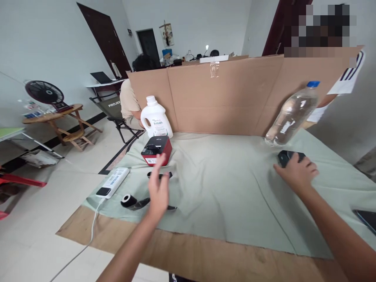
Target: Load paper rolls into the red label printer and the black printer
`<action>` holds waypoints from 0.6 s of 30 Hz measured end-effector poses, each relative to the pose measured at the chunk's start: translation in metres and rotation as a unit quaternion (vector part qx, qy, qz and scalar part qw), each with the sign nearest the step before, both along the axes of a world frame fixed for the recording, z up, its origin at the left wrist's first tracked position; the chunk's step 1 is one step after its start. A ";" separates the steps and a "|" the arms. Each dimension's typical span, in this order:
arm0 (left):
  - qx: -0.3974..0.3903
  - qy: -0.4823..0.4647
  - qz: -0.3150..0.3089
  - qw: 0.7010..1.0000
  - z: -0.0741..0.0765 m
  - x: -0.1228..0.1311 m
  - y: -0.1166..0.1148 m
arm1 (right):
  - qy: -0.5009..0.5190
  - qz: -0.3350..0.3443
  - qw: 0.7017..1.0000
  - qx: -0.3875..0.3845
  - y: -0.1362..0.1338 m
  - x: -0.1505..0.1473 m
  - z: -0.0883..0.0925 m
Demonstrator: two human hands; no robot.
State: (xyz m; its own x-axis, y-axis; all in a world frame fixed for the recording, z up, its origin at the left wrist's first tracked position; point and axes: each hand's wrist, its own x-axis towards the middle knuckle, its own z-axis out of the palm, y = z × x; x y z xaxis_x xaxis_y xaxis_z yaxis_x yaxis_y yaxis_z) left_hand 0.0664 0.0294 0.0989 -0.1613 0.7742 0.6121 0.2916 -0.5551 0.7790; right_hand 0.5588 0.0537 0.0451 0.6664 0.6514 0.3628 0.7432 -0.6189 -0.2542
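Note:
My left hand (159, 192) hovers over the left part of the cloth with its fingers stretched out and nothing in it. Behind and beside it are a black band (168, 175) and a small black roll (128, 200) with a loose dark strip (143, 203) trailing under my wrist. A red and black box-shaped device (164, 152) stands just beyond the fingertips. On the right, my right hand (299, 174) has its fingers apart at a flat black box (284, 157), partly covering it. I cannot tell whether the fingertips touch the box.
A white jug (157, 119) and a tilted clear bottle (293, 113) with a blue cap stand before a cardboard panel (217, 98). A corded power strip (116, 181) lies left, a phone-like dark object (366, 219) right. Green cloth (217, 188) covers the table. People are beyond the panel.

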 end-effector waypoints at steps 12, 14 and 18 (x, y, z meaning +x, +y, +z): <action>-0.199 0.151 -0.177 0.952 -0.050 0.130 0.013 | 0.075 0.171 0.982 0.043 -0.016 -0.082 -0.007; -0.249 0.190 -0.174 0.934 -0.062 0.138 0.029 | 0.075 0.240 0.966 0.056 -0.011 -0.130 -0.007; -0.244 0.189 -0.202 0.929 -0.081 0.132 0.052 | 0.084 0.310 0.945 0.067 -0.005 -0.199 -0.007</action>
